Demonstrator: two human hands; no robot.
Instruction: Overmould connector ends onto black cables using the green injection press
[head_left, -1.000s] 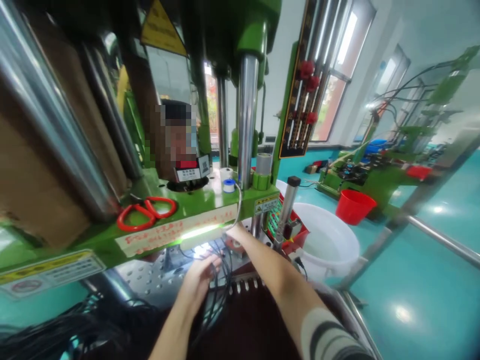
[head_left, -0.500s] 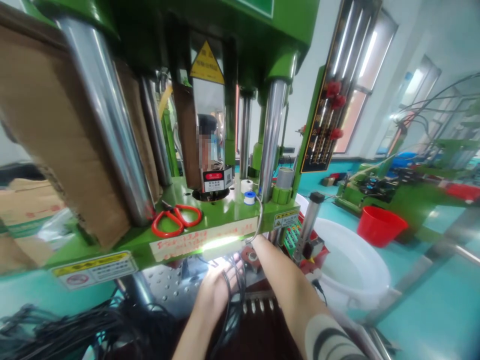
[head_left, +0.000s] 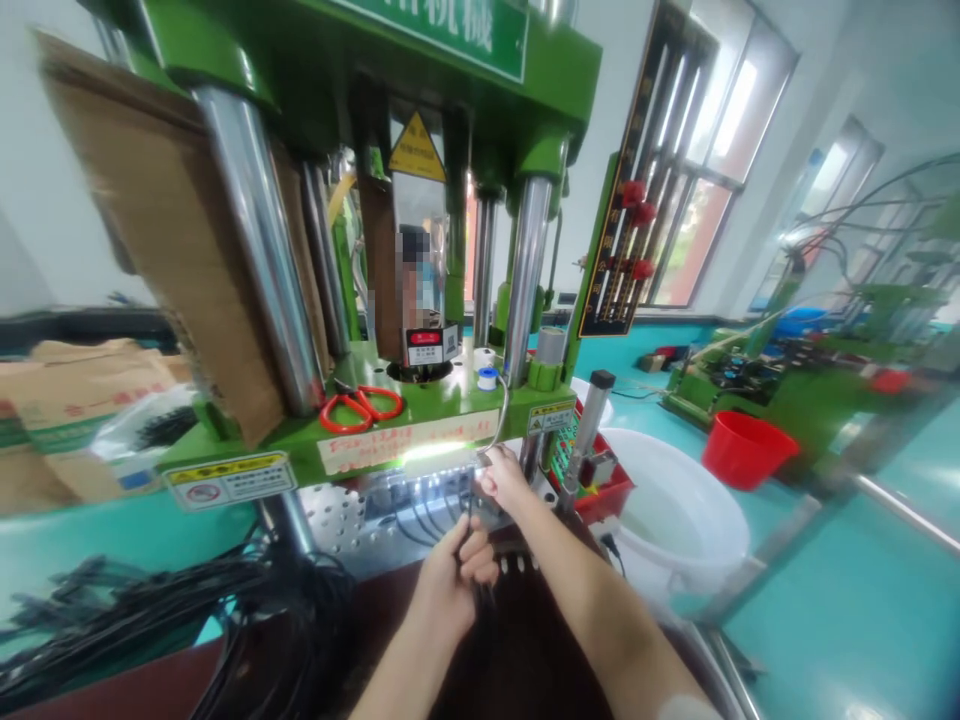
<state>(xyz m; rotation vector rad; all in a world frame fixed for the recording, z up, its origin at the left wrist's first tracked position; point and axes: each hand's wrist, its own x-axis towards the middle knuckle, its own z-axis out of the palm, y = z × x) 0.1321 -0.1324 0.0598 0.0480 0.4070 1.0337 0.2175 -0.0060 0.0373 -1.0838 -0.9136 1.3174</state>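
Black cables (head_left: 427,515) run from the lit metal plate under the green press (head_left: 442,405) toward me. My left hand (head_left: 457,570) is closed round them, low in front of the press. Higher and to the right, my right hand (head_left: 504,480) is at the press's front edge, close to the lower end of a thin curved metal tube (head_left: 504,410). Its fingers are bent together, and whatever is between them is too small to make out. Red-handled scissors (head_left: 361,408) lie on the press bed.
A pile of black cables (head_left: 247,610) lies at the left. Cardboard (head_left: 180,260) leans by the left pillar. On the right stand a red parts bin (head_left: 611,490), a white tub (head_left: 724,530) and a red bucket (head_left: 750,450). A person is partly visible behind the press.
My left hand has closed round the cables after lying open among them. My right hand has come into view at the press's edge. The camera view has shifted.
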